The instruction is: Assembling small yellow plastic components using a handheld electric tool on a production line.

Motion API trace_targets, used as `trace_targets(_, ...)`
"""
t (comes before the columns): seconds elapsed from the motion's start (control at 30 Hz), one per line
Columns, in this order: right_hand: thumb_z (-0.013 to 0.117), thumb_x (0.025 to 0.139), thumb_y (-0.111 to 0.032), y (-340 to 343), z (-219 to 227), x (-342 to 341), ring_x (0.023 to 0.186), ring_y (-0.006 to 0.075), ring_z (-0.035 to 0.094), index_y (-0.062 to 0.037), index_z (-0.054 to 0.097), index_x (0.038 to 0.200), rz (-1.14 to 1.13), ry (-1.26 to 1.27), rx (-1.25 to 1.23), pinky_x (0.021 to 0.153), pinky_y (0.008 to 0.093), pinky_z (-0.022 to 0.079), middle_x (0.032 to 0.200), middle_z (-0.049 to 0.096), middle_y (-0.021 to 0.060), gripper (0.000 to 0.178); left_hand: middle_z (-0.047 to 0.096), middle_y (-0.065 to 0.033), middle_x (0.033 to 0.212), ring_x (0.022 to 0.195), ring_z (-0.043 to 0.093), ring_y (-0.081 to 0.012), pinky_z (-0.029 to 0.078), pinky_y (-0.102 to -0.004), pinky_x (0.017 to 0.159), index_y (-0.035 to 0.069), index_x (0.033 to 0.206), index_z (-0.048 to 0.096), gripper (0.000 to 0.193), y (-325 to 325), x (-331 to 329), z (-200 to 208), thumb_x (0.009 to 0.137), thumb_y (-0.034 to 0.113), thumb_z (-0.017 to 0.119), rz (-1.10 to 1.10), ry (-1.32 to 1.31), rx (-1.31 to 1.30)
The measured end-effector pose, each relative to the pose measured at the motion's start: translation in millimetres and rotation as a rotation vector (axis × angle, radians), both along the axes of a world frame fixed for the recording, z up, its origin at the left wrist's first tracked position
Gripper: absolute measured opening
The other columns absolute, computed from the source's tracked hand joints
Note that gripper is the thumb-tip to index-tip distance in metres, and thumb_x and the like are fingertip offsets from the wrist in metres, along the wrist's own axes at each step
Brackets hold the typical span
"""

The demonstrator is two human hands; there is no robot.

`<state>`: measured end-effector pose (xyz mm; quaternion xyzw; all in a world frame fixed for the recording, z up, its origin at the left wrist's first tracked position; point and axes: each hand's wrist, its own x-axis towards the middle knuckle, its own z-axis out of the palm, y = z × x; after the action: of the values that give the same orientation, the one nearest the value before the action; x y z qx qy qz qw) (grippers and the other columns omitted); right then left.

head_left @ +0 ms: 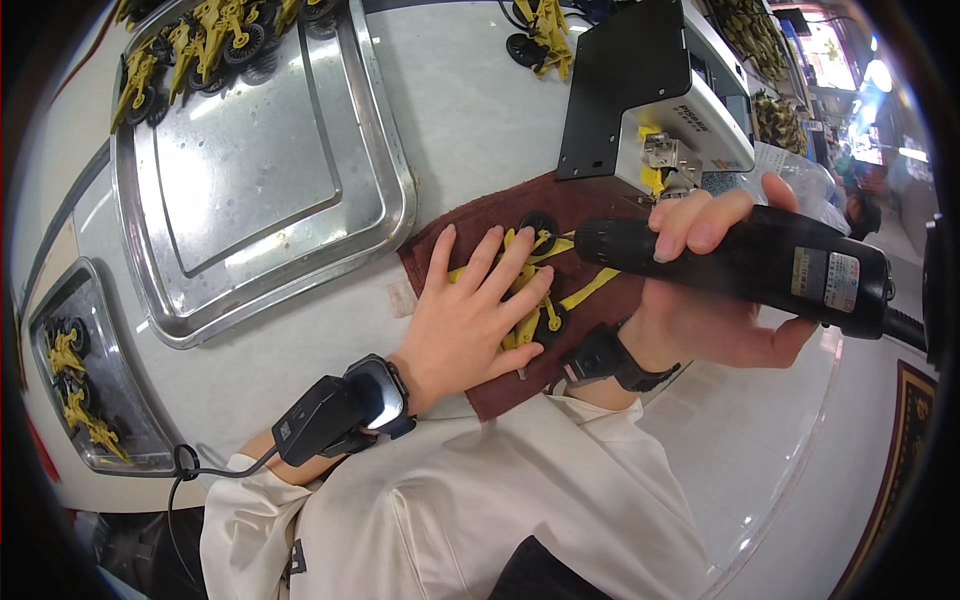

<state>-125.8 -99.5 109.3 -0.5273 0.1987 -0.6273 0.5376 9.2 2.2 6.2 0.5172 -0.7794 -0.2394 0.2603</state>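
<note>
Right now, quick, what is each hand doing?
Left hand: open, flat, pressing down the yellow toy frame on the brown cloth.
Right hand: closed around the black electric screwdriver.

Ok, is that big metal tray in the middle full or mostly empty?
Mostly empty. The large metal tray shows bare shiny metal across nearly all its bottom; only a cluster of yellow wheeled parts sits along its far edge.

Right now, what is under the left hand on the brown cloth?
Under the left hand lies a yellow toy frame with black wheels, flat on the brown cloth. The palm and fingers cover its middle, so that part cannot be seen.
</note>
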Motion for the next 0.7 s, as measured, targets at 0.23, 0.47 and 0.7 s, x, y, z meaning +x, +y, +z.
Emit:
trace_targets(0.23,0.029,0.078,-0.075,-9.5,-4.9,1.6,0.063,0.0259,0.052,0.0026,0.034,0.138,0.129,0.145,-0.181,0.070,0.0478,0.045,0.076,0.053,0.0154,0.098,0.033,-0.0146,0.145,0.128,0.035,-0.0345,0.020,-0.0601,0.103,0.018,0.128,0.050,0.066,-0.7,-0.2,0.4,0.073,0.049,0.066,-0.002,-0.005,-0.007)
trace_targets(0.47,0.034,0.079,-0.068,-8.9,7.0,-1.8,0.064,0.0273,0.050,0.0024,0.034,0.137,0.163,0.214,-0.024,0.072,0.0511,0.045,0.077,0.053,0.0168,0.091,0.033,-0.0149,0.144,0.128,0.036,-0.0350,0.021,-0.0590,0.104,0.016,0.127,0.048,0.065,-2.0,0.8,2.1,0.073,0.048,0.067,-0.006,0.001,-0.013)
trace_targets(0.7,0.040,0.078,-0.064,-10.8,0.8,0.6,0.066,0.0276,0.051,0.0038,0.033,0.136,0.207,0.168,-0.038,0.072,0.0502,0.044,0.078,0.052,0.0160,0.089,0.033,-0.0152,0.143,0.128,0.036,-0.0349,0.021,-0.0590,0.104,0.016,0.126,0.049,0.065,-1.7,0.7,0.9,0.073,0.047,0.067,-0.002,0.012,-0.013)
